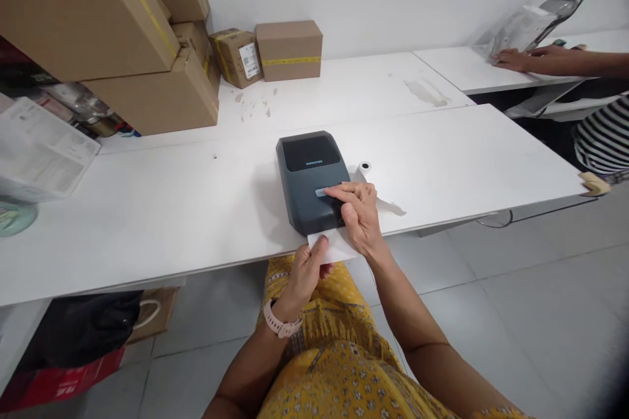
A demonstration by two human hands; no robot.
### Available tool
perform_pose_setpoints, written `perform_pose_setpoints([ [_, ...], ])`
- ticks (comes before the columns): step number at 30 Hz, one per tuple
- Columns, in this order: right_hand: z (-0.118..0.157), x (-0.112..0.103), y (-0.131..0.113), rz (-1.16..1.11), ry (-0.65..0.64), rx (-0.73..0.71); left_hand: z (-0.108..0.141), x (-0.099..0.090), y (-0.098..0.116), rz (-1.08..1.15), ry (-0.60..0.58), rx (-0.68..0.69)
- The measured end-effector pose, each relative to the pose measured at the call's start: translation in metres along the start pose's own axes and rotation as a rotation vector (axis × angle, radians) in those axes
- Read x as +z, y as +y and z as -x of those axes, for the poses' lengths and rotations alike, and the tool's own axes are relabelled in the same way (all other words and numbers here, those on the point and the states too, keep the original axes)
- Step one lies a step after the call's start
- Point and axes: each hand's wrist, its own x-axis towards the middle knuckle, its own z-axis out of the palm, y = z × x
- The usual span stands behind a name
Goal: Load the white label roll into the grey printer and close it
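A dark grey-blue label printer (310,200) sits at the front edge of the white table, a white paper label sticking out of its front. My left hand (309,268) pinches that label (333,245) between thumb and fingers, just below the printer. On the printer's top, the stretched index finger of my right hand (362,216) touches the pale button (322,192). Its other fingers are loosely bent with no object seen in them. Just behind the right hand lies a small white roll (364,167), with a strip of paper near it.
Cardboard boxes (147,95) are stacked at the left, with smaller taped boxes (289,52) against the wall. A clear plastic container (44,144) stands at the far left. On the right, another person's hand (514,60) rests by a plastic-wrapped item (523,29).
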Motion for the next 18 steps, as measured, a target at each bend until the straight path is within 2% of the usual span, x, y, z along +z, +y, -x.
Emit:
perform_pose_setpoints([
  [5,-0.014,-0.006,-0.008,0.291,-0.102,-0.102,0.004,-0.006,-0.001,-0.08,-0.012,0.052],
  [9,-0.026,-0.012,-0.012,0.439,-0.164,-0.27,0.01,-0.019,-0.003,-0.2,0.077,0.205],
  [11,-0.03,-0.013,-0.01,0.439,-0.211,-0.31,0.011,-0.027,-0.005,-0.205,0.187,0.334],
  [15,-0.025,-0.01,0.001,0.34,-0.257,-0.239,-0.001,-0.035,-0.005,-0.124,0.547,0.657],
  [16,-0.019,-0.008,0.004,0.287,-0.236,-0.206,-0.004,-0.035,-0.004,-0.137,0.585,0.704],
  [18,-0.004,-0.003,0.008,0.134,-0.15,-0.123,-0.01,-0.031,-0.002,-0.197,0.516,0.707],
])
